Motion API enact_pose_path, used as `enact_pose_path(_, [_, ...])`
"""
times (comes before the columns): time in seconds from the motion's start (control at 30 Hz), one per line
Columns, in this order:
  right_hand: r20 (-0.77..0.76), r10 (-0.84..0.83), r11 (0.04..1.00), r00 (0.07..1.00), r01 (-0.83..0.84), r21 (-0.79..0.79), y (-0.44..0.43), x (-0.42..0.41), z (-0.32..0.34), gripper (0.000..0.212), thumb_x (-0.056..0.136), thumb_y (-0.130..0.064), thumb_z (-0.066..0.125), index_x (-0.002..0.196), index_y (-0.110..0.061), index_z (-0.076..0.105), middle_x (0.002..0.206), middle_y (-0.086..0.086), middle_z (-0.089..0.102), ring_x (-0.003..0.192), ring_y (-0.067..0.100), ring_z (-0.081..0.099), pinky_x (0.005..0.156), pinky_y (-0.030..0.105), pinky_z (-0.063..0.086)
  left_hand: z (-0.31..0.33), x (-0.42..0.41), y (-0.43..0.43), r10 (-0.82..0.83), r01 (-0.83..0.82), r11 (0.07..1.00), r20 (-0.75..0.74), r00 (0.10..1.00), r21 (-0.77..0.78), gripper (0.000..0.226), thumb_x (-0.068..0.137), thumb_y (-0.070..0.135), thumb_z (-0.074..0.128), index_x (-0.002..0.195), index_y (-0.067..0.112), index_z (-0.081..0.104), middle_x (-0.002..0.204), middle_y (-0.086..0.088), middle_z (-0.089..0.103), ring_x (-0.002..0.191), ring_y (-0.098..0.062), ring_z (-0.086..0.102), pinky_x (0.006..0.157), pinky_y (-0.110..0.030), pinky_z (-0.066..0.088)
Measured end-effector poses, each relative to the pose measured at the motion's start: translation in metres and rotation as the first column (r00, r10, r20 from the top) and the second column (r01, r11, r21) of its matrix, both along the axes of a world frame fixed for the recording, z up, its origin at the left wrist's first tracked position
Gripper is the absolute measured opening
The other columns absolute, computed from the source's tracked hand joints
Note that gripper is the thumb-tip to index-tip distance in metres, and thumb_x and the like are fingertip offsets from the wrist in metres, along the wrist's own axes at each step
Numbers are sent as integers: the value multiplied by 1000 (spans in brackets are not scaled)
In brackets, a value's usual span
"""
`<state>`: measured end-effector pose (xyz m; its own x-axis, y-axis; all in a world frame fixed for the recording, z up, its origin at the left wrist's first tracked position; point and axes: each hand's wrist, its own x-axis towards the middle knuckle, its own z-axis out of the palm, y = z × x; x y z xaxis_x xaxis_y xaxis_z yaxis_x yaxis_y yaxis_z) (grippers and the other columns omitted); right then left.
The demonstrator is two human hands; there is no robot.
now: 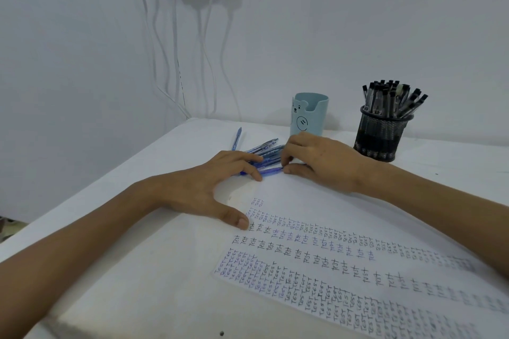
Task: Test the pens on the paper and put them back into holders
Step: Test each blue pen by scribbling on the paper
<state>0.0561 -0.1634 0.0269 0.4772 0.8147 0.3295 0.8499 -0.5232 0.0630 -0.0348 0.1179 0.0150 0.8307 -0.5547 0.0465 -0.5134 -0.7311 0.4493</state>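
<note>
The coming move turns on the nearest blue pen (268, 169). It lies flat on the desk (154, 270) between the 2 hands, its long axis running roughly 9 o'clock to 3 o'clock and tilted a little up toward 3. Its 3 o'clock end sits right at the right grip (322, 164), whose fingers are curled, with thumb and a fingertip set on that end. I judge this grip to be pinching the pen (the contact is small and partly hidden). The left grip (217, 176) is spread and holds nothing. Its straight fingers rest on the 9 o'clock part of the same pen and on the pile of blue pens (265, 150) just behind it, and its thumb touches the near corner of the paper (316, 215). Since the right one has the end, the lift likely falls to it.

The pile's pens run about 8 o'clock to 2 o'clock. A lone blue pen (237, 138) lies apart at 11 o'clock of the pile, close to a 6-to-12 line. I cannot tell which end of any pen is the writing tip.

The paper lies at 6 o'clock of the pens, with a bare strip nearest them. The teal holder (309, 114) stands just behind the right grip at 12 o'clock, with no pens showing above its rim. The mesh holder (381, 136), at its 3 o'clock, is packed with black pens (394, 99). To test, the pen would swing toward 6 o'clock; to stow it, upright.
</note>
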Motion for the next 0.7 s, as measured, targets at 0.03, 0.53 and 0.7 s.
enact_pose_path(0.03, [-15,-12,1000,1000,12,-20,-1,1,0,21,104,-38,51,113,-22,60,114,-8,58,109,10,49,86,32,48,1,-1,0,-4,4,1000,2,1000,-2,78,70,68,82,138,48,50,158,40,20,153,11,10,120,-17,18])
enact_pose_path(0.53, [14,-74,977,997,70,201,-2,-9,0,28,106,-46,31,105,-24,49,97,-8,57,88,15,51,75,40,48,0,0,1,-5,4,1000,4,1000,14,75,71,67,83,136,49,50,157,40,21,152,10,11,120,-17,18])
enact_pose_path(0.7, [-9,-145,948,989,142,286,6,-20,5,65,89,-79,31,75,-17,47,70,-5,52,69,14,48,61,39,44,-2,4,-1,-8,8,1000,48,999,5,78,67,86,76,134,55,49,162,30,26,156,-6,19,125,-37,25])
